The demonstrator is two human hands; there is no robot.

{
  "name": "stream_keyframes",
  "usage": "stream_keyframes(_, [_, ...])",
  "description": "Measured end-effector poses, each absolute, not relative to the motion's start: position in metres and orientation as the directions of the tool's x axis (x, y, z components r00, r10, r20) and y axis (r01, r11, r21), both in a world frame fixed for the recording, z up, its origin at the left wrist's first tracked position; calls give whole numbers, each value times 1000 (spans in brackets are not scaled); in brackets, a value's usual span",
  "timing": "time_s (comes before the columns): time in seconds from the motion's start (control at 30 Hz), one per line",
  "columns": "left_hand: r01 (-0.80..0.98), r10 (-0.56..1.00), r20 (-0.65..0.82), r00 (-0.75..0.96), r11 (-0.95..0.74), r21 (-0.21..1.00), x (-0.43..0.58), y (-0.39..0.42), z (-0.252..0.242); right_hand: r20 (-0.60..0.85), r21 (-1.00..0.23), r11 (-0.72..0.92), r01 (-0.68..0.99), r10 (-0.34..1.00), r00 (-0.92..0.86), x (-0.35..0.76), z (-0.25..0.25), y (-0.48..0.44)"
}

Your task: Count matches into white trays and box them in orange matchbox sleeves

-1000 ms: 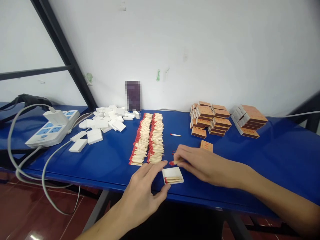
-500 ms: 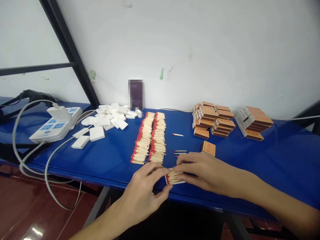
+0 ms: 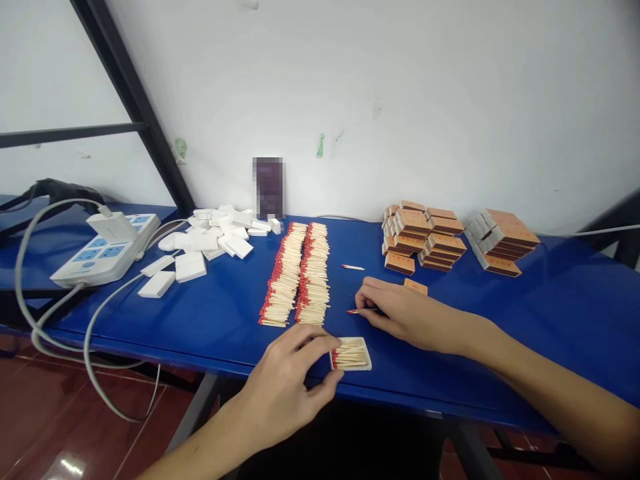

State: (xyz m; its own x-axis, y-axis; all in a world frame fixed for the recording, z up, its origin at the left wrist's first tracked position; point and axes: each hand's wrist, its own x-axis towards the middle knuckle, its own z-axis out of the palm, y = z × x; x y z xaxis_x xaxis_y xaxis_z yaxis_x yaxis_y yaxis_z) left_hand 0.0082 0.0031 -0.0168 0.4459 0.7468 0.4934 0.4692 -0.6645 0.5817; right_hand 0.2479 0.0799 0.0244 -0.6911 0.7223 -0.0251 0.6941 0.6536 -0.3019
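Note:
My left hand (image 3: 295, 377) grips the left end of a small white matchbox tray (image 3: 369, 366), thumb on the near side and fingers on the far side. Red-headed matches (image 3: 350, 355) lie side by side in the tray, heads to the left. Farther back and to the right, the closed fingertips of my right hand (image 3: 387, 307) are at the table, pinching a match (image 3: 353, 311) whose red head sticks out to the left. How many matches are in that pinch is hidden. A single loose match (image 3: 353, 267) lies beyond this hand. Two long rows of matches (image 3: 313, 280) stretch away behind the tray.
An orange matchbox (image 3: 416, 287) lies partly hidden behind my right forearm. Stacked matchboxes (image 3: 413, 223) and another stack (image 3: 513, 230) stand near the wall. Empty-looking white boxes (image 3: 191, 267) are heaped at left, beside a power strip (image 3: 120, 257) and its cables.
My right hand has moved from the tray, back and slightly right, to the loose matches. The tray's right end is uncovered now. My left hand keeps its hold.

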Motion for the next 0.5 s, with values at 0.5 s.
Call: stream_keyframes(0.5, [530, 796, 438, 417, -605, 595, 8, 0, -17, 4, -335, 749, 571, 607, -794, 238, 39, 57])
